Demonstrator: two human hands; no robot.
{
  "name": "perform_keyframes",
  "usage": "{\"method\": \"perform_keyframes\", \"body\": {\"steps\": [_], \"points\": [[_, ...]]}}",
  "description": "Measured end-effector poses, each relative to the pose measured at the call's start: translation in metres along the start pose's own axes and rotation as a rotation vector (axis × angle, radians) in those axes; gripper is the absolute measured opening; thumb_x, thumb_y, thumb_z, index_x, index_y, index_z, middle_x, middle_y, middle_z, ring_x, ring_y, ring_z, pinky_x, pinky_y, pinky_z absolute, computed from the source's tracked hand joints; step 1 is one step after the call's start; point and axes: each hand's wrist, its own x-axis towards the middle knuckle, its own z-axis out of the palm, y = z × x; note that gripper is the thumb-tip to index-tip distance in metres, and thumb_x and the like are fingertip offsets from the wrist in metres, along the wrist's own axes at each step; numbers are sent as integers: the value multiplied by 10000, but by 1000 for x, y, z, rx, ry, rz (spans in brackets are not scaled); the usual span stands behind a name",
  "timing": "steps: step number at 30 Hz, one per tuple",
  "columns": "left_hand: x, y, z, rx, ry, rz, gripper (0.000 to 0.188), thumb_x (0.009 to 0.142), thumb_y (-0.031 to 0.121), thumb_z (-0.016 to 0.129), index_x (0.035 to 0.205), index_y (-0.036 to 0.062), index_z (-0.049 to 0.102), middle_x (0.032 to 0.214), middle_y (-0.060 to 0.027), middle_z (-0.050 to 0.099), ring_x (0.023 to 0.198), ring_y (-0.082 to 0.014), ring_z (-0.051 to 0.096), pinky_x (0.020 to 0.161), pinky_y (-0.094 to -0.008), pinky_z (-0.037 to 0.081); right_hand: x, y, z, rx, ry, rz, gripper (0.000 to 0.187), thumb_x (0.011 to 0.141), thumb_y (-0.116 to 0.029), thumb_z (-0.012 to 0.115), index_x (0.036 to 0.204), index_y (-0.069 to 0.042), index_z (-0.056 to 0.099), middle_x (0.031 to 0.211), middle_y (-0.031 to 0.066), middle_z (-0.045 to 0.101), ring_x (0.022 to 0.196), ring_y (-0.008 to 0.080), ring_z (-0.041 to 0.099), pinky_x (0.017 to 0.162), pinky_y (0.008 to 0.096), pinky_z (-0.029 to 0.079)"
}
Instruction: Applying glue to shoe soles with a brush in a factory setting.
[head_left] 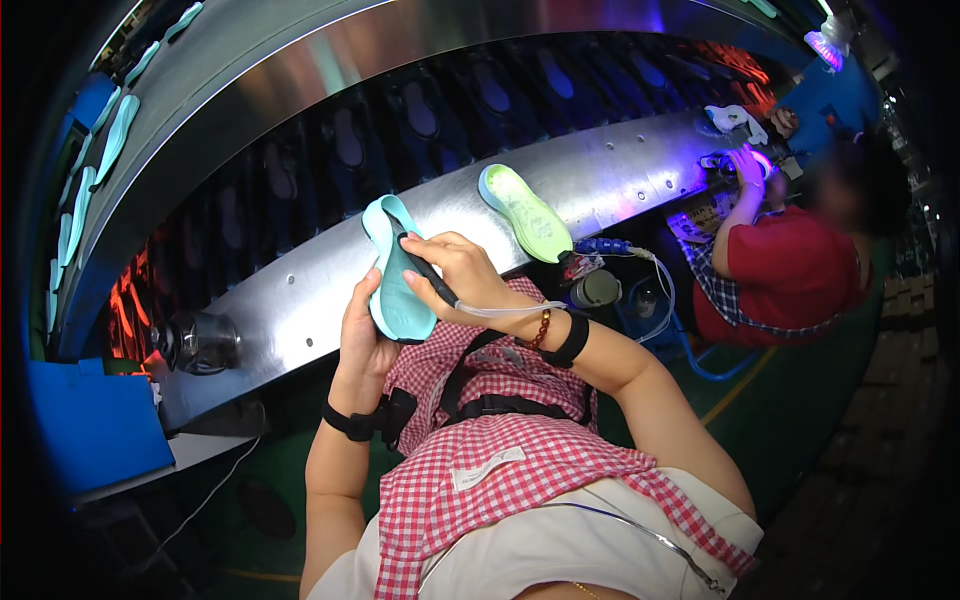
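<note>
A turquoise shoe sole point(403, 300) with a raised rim is tilted up in front of me. My left hand point(362, 325) grips its near left edge from below. My right hand point(462, 272) is closed around a slim black pen-like tool point(433, 279), with a clear thin tube point(510, 311) running back from it over my wrist. The tool's tip is over the inside of the sole, partly hidden by my fingers. On the metal ledge to the right lies a yellow-green shoe sole point(524, 212), apart from both hands.
A curved metal ledge point(255, 305) borders a dark channel holding several soles. Turquoise soles point(118, 135) lie on the upper belt at left. A metal jug point(205, 343) stands at the ledge's left end. At right, a co-worker in red point(785, 262) works beside a blue-violet light.
</note>
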Motion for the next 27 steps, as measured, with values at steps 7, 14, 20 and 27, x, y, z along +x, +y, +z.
{"method": "perform_keyframes", "body": {"steps": [7, 14, 20, 27], "points": [[6, 25, 2, -26, 74, 97, 364, 830, 299, 507, 1046, 6, 506, 972, -118, 591, 863, -221, 585, 766, -349, 491, -10, -28, -4, 166, 1, -206, 310, 727, -94, 595, 989, 71, 585, 821, 206, 614, 744, 288, 588, 684, 336, 468], [-8, 35, 0, -81, -54, -10, 453, 848, 359, 437, 1133, 8, 472, 1046, -153, 569, 938, -283, 576, 800, -444, 488, -8, -17, -36, 678, -272, 137, 216, 811, -97, 542, 962, 38, 615, 765, 90, 632, 668, 119, 557, 605, 261, 444], [-15, 24, 4, -157, -207, -64, 513, 834, 395, 419, 1187, 21, 432, 1110, -171, 537, 963, -326, 567, 761, -525, 487, 16, -12, -71, 365, 3, 199, 228, 852, -92, 483, 985, 44, 607, 804, 61, 625, 721, 74, 555, 637, 204, 447], [-13, 24, 1, -76, -177, 24, 542, 838, 405, 423, 1226, 27, 393, 1146, -186, 512, 975, -340, 560, 756, -521, 495, 9, -28, -48, 233, 26, -57, 171, 770, -74, 542, 882, 26, 624, 768, 180, 625, 683, 260, 606, 633, 325, 460]]}}
